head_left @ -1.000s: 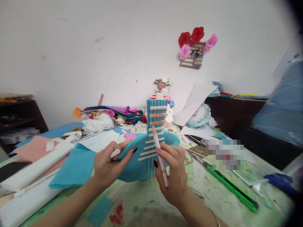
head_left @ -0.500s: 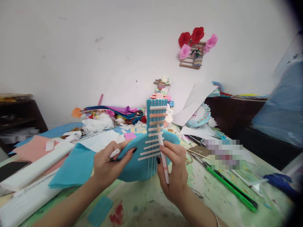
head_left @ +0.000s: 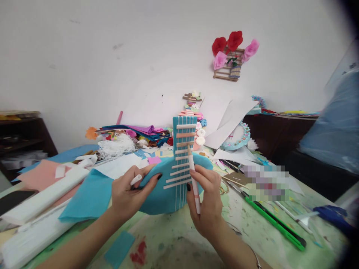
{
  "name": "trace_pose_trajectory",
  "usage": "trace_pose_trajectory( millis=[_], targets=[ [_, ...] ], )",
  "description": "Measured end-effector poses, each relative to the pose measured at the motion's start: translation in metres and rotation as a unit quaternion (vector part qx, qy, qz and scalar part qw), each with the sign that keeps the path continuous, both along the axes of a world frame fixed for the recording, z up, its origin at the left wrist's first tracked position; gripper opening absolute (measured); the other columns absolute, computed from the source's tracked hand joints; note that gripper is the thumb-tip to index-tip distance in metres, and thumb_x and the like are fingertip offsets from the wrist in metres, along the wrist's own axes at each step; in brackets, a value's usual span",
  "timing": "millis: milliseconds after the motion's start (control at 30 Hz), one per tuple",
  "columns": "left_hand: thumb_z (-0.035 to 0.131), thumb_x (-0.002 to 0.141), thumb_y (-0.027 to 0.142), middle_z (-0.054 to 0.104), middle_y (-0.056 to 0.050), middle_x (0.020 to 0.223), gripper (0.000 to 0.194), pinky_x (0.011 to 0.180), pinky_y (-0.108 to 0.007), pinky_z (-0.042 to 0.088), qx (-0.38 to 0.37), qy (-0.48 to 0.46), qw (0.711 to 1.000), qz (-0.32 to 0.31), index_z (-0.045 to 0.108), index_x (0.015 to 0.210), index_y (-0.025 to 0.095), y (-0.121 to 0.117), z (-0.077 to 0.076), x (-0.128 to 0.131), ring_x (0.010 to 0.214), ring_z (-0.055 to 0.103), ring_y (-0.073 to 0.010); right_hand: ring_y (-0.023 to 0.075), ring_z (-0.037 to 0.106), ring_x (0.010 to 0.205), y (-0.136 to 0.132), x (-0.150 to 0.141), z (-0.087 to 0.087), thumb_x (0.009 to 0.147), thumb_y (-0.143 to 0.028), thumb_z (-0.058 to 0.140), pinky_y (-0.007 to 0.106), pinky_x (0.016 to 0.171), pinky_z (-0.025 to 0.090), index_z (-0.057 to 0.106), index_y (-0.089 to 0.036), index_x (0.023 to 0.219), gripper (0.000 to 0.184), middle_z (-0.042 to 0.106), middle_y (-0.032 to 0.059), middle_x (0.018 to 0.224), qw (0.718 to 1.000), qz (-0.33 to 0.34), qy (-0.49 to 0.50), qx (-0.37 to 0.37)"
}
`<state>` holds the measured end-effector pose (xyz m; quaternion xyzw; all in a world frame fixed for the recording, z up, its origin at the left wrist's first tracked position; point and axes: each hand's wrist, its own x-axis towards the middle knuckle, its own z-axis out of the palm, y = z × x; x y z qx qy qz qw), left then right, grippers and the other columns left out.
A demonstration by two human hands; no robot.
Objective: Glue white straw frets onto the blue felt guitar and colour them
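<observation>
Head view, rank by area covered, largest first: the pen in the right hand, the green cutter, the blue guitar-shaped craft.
1. Blue guitar-shaped craft
2. Green cutter, long but narrow
3. Pen, partly covered by fingers

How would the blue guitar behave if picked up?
The guitar is probably light: the left hand holds it by one edge. It seems stiff, its neck standing straight. The thin strips might snag, since some reach past the strings.

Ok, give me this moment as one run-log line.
left hand: grips turquoise guitar-shaped craft, short white tube | right hand: holds slim white-barrelled marker, tip near tan crossbar, contact unclear | table: green-handled cutter
</observation>
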<state>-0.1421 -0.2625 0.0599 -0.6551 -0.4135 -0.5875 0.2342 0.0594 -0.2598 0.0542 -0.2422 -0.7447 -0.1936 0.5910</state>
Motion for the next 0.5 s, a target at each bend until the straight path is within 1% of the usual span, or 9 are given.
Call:
trace_pose_trajectory(
  millis=[133, 333, 500],
  targets=[
    [0.070, 0.079, 0.025, 0.030, 0.011, 0.049, 0.041, 0.037, -0.018, 0.028, 0.002, 0.002, 1.000, 0.001, 0.032, 0.062, 0.022, -0.0001, -0.0013, -0.0009, 0.038, 0.032, -0.0043, 0.0247, 0.056, 0.106, -0.0006, -0.0002, 0.0013, 0.084, -0.004, 0.047, 0.042, 0.086, 0.044, 0.046, -0.018, 0.127, 0.045, 0.059, 0.0123, 0.117, 1.000, -0.001, -0.003, 0.003],
    [0.071, 0.078, 0.027, 0.030, 0.010, 0.049, 0.043, 0.037, -0.017, 0.029, 0.000, -0.017, 1.000, 0.017, 0.032, 0.060, 0.022, 0.0019, -0.0044, -0.0011, 0.040, 0.032, -0.0044, 0.0247, 0.055, 0.105, -0.0007, -0.0013, 0.0010, 0.083, -0.001, 0.048, 0.042, 0.088, 0.041, 0.047, -0.014, 0.124, 0.043, 0.058, 0.0142, 0.117, 1.000, 0.014, -0.005, 0.008],
    [0.071, 0.078, 0.027, 0.032, 0.010, 0.048, 0.045, 0.038, -0.016, 0.031, -0.007, -0.022, 1.000, 0.009, 0.029, 0.061, 0.022, 0.0024, -0.0037, -0.0010, 0.040, 0.033, -0.0045, 0.0252, 0.053, 0.107, 0.0003, 0.0005, -0.0003, 0.083, -0.002, 0.048, 0.042, 0.089, 0.041, 0.046, -0.014, 0.125, 0.044, 0.056, 0.0144, 0.119, 1.000, 0.016, -0.005, -0.003]
  ],
)
